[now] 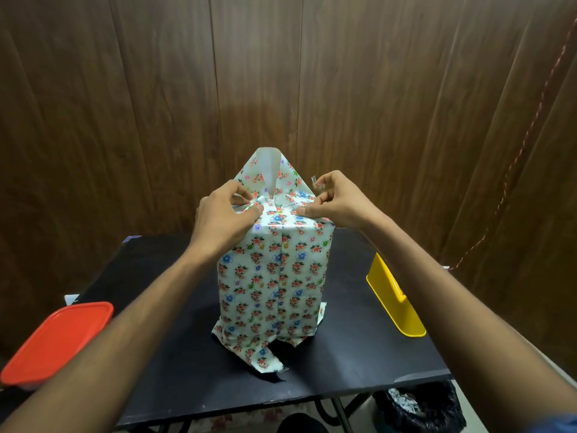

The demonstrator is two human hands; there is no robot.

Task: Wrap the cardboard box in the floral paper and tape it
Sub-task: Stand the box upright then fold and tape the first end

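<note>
The box stands upright on end near the middle of the black table, already sheathed in the floral paper, with a lengthwise seam running down the face that looks at the camera; no bare cardboard shows; at the foot the paper flares out loose onto the table, one flap trailing toward the near edge; at the top the far flap stands up in a point, its white underside showing in the middle. Both hands work at the top near edge; the left hand has its fingers curled, thumb and fingertips pinching a fold of the paper at the left of the seam; the right hand presses its thumb down on the paper at the right of the seam, fingers curled, and a small crumpled piece of clear tape sticks up from its fingertips. A red lid lies at the left edge of the table, partly under the left forearm; a yellow plastic holder sits at the right edge, well apart from the box; a dark bin with crumpled stuff inside stands on the floor below the table's right corner; brown wood panelling fills the background.
</note>
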